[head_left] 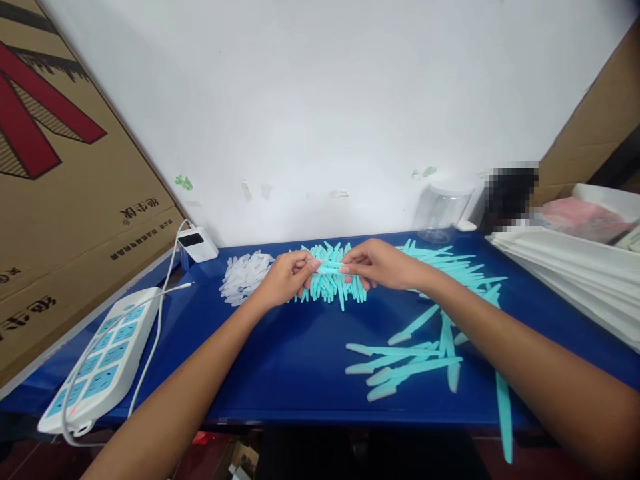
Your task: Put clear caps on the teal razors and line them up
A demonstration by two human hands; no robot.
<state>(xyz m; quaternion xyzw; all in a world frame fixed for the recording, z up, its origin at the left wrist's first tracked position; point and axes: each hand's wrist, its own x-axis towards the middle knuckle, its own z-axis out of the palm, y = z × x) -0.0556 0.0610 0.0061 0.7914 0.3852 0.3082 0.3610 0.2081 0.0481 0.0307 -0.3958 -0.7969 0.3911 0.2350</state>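
Observation:
Between my two hands is a turquoise eyebrow razor (330, 267), held level above a heap of similar turquoise razors (327, 290). My left hand (291, 272) pinches its left end with thumb and fingers; whether a clear cap is there too, I cannot tell. My right hand (373, 264) grips the other end in the same way. Left of the heap lies a pile of small translucent whitish caps (243, 277). More turquoise razors with pale tips (415, 363) are spread loosely to the right, partly under my right forearm.
On the left a white power strip (107, 360) with a cable lies by a small white device (199, 244) and a large cardboard box (75, 200). A clear jar (443, 212) stands at the back right, near stacked white trays (565, 273). One razor (504, 417) overhangs the blue table's (280, 373) front edge.

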